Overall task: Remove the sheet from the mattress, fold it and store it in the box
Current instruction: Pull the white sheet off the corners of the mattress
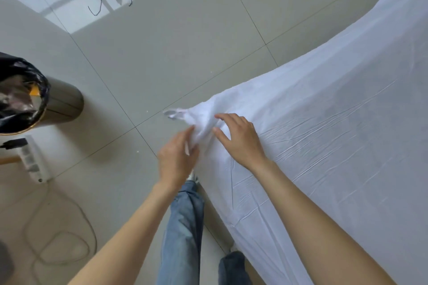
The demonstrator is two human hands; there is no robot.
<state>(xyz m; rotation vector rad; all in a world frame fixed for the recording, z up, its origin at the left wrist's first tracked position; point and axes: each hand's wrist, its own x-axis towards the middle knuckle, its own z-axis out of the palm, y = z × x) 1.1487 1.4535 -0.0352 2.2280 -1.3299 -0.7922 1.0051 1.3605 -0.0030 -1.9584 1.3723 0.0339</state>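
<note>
Both at the mattress corner, first step of stripping judged in hand: left hand [177,157] pinching the bunched, knotted corner of the thin, creased white sheet [324,127], right hand [238,136] spread open, flat on it. Calls next for lifting that soft gather clear; sheet otherwise stretched over the mattress, no box in view.

White sheet [324,122], blue jeans [183,227], black bin liner [18,99], grey floor tiles [173,41]

Glossy grey floor tiles [173,37] mirror a bright window up in the far corner — pale daylight everywhere. A round bin [34,97] with a black liner stands left, beside a white power strip [34,162] and its looping cable [62,233].
</note>
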